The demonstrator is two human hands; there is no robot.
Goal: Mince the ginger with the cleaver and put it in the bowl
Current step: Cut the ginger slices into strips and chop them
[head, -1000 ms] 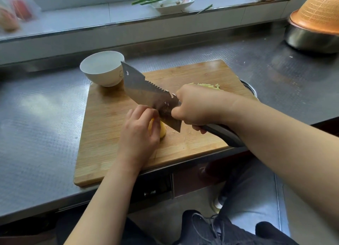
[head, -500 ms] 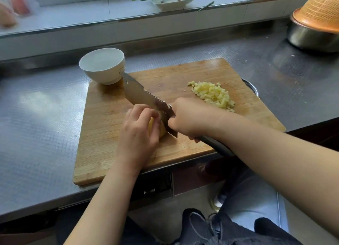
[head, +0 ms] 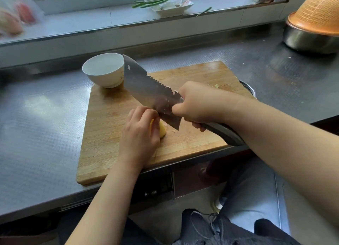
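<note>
One yellow ginger piece (head: pixel 162 130) sits on the bamboo cutting board (head: pixel 113 127), pinned under the curled fingertips of the left hand (head: pixel 140 134). Half a second ago the cleaver (head: pixel 150 90) was down against it; now the right hand (head: pixel 200 105), wrapped round the handle, has lifted the blade, hiding most of the minced pile (head: pixel 216 85). Just beyond stands the white bowl (head: pixel 104 70).
</note>
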